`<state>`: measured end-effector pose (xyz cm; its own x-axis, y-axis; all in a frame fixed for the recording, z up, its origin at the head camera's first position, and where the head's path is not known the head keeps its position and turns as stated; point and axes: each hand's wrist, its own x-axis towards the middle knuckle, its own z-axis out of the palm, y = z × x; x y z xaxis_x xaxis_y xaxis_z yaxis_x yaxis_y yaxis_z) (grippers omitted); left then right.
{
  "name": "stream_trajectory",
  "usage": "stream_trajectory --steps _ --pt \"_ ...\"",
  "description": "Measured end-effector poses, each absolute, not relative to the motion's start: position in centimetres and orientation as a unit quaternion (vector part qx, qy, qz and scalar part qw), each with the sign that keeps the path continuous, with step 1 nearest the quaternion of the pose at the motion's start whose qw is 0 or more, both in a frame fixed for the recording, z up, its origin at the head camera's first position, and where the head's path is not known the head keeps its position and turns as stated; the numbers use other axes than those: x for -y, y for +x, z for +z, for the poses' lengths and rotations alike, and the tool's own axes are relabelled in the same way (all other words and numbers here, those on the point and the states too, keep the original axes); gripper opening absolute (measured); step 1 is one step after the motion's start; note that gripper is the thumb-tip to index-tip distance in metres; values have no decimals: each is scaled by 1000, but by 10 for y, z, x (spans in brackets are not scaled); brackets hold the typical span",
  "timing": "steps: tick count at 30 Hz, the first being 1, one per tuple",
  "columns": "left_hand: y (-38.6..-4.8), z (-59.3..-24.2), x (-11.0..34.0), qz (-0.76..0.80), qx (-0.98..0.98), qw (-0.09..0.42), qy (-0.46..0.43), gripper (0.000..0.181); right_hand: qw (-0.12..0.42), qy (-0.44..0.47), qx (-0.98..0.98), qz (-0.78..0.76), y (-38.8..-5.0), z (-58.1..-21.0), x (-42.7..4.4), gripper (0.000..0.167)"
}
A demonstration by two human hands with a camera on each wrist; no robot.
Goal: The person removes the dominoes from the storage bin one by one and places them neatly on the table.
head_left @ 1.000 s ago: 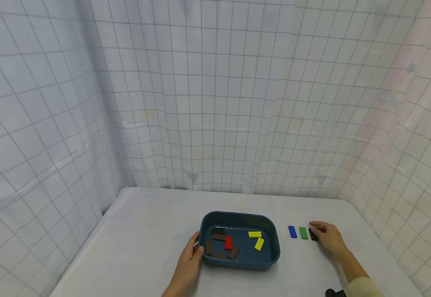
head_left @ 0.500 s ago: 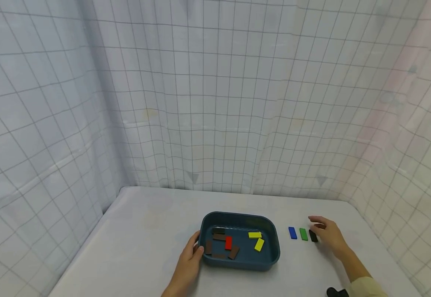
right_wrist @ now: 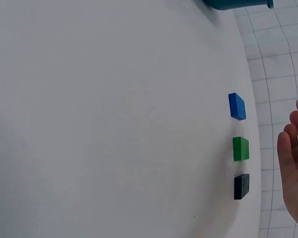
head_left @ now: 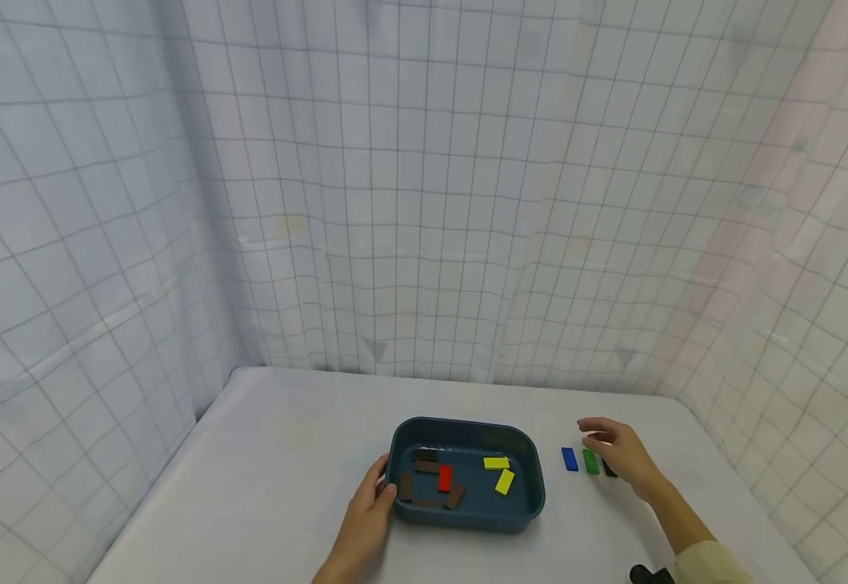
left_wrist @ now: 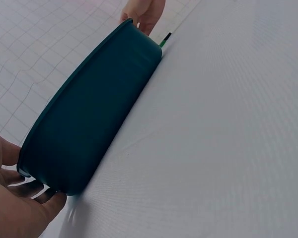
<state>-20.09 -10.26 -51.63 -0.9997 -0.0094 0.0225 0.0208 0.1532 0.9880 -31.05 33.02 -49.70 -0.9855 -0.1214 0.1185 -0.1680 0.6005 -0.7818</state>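
Note:
A dark teal plastic tub (head_left: 468,517) stands on the white table. My left hand (head_left: 366,519) holds its left end; in the left wrist view, fingers and thumb (left_wrist: 52,206) curl at the tub's end. Right of the tub, a blue block (head_left: 570,459), a green block (head_left: 591,461) and a black block (right_wrist: 242,186) lie in a spaced row. Above the green and black blocks hovers my right hand (head_left: 623,454), partly hiding the black one in the head view. Nothing is held in it; its fingers are loosely bent and apart from the blocks.
Inside the tub lie a red block (head_left: 444,478), two yellow blocks (head_left: 504,482) and several brown blocks (head_left: 455,496). A black object (head_left: 648,574) shows beside the right sleeve. White gridded cloth (head_left: 424,243) hangs behind the table (head_left: 263,470) and at both sides.
My right hand has lifted off the black block and shifted left, toward the green one. The black block stays on the table. My left hand keeps its place at the tub.

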Motion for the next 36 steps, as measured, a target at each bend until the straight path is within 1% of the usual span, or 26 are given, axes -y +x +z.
stream_trajectory --steps 9,14,21,29,36 --pt "-201 -517 104 -648 762 17 -15 52 27 162 870 465 -309 -482 -298 28" --pt "-201 -518 105 -640 768 24 -26 52 19 188 868 460 -309 -476 -278 27" --pt "-201 -518 104 -644 764 19 -18 52 14 257 859 443 -312 -468 -252 28" --pt "-201 -518 104 -645 764 23 -22 52 -33 314 855 412 -316 -466 -230 28" --pt "-200 -517 105 -651 759 16 -18 53 -115 360 849 370 -322 -463 -214 27"
